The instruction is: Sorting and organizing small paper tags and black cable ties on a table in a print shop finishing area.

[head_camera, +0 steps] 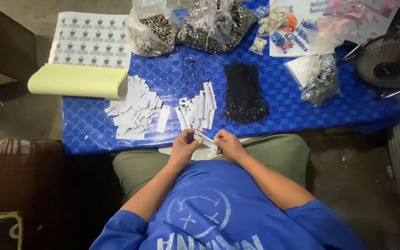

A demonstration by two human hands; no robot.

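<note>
- The left hand (184,147) and the right hand (228,144) meet just above the person's lap, each pinching one end of a narrow white paper tag (205,139) that spans the small gap between them; fingers are curled narrow around it.
- Just beyond the hands lies a small stack of like tags (196,111) with thin black strings attached, and to the right of that a dense bundle of black cords (245,92).
- Beyond the left hand, a loose heap of white paper slips (136,111) is spread out, with a rolled pale-yellow sheet (77,81) and a printed label sheet (91,39) further out.
- All this rests on a counter (302,106) covered in blue checked plastic, standing on a bare grey floor; a small dark fan (389,62) sits far off to the right.
- At the far edge, two clear plastic bags (151,30) hold metal eyelets; a smaller bag (318,78) beyond the right hand holds white and silvery bits.
</note>
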